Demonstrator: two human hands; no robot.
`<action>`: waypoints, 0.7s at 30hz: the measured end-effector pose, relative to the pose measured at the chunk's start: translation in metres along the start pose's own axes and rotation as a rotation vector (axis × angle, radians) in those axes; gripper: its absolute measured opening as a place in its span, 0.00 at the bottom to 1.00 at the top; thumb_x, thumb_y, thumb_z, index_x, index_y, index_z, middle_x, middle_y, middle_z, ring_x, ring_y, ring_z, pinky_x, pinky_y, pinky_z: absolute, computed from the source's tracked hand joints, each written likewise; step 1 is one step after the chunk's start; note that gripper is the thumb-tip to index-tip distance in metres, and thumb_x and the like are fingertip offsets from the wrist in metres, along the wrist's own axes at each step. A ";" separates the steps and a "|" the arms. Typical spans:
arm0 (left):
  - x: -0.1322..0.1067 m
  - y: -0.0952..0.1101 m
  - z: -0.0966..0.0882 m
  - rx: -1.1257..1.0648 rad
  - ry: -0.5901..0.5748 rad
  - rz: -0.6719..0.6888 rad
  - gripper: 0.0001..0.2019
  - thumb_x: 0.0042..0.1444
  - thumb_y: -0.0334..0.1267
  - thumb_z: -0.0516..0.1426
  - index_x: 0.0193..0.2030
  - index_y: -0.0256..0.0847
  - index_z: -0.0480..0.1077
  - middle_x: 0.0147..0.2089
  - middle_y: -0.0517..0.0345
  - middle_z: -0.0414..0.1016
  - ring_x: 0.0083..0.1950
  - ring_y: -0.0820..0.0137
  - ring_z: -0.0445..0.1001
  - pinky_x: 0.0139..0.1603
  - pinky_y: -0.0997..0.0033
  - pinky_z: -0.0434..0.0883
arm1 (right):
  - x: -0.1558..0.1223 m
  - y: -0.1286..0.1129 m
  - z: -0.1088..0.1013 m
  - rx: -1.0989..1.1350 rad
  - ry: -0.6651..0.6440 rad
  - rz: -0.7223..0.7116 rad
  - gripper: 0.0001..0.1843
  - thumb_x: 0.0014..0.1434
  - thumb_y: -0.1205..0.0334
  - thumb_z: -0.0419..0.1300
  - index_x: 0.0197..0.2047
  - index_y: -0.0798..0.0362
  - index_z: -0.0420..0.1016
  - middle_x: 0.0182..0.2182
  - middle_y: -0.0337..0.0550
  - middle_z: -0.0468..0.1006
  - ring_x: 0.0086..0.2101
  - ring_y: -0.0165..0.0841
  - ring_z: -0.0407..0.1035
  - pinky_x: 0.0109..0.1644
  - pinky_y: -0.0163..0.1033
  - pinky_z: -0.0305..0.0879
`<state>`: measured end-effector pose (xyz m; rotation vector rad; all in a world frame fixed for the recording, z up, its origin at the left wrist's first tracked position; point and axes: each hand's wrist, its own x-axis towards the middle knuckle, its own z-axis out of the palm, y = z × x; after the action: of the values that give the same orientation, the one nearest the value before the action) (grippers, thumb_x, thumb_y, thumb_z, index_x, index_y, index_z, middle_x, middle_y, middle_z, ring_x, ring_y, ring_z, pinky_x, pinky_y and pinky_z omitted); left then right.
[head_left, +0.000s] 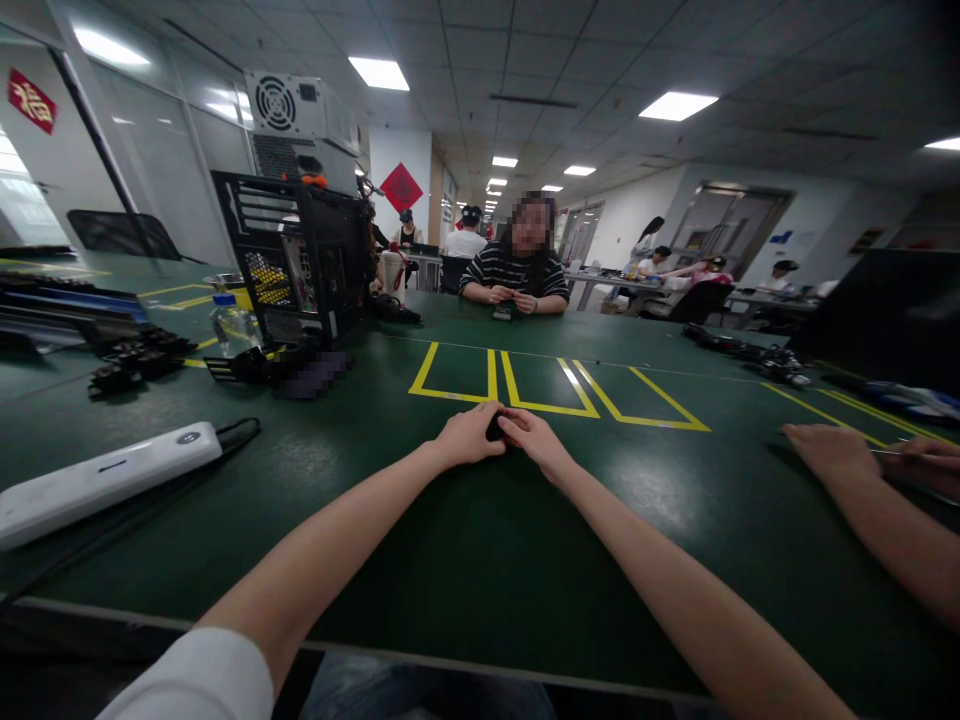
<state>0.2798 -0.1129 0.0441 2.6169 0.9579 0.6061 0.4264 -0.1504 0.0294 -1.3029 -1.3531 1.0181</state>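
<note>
Both hands meet over the green tabletop (pixel 465 560), just in front of the yellow tape outlines. Between them is a small black object (pixel 495 429), mostly covered by fingers, so its kind cannot be made out. My left hand (pixel 469 437) is closed around its left side, thumb toward me. The fingers of my right hand (pixel 536 440) pinch at its right side and touch the left fingertips.
A white power strip (pixel 112 480) lies at left with its cable. Behind it stand a plastic bottle (pixel 232 328) and an open black computer case (pixel 292 255). A co-worker's hands (pixel 832 455) work at right. Another person (pixel 517 260) sits opposite. Dark cables (pixel 750 355) lie at back right.
</note>
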 end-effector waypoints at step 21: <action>-0.028 0.002 -0.009 -0.011 0.038 0.183 0.29 0.47 0.41 0.56 0.53 0.43 0.46 0.51 0.51 0.59 0.50 0.63 0.63 0.46 0.62 0.65 | -0.031 -0.003 0.009 0.058 -0.062 -0.215 0.14 0.47 0.61 0.58 0.40 0.51 0.64 0.40 0.40 0.70 0.43 0.31 0.64 0.50 0.41 0.58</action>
<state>0.2571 -0.1321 0.0443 2.7118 0.7277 0.7053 0.4159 -0.1811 0.0276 -1.0651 -1.4650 0.9477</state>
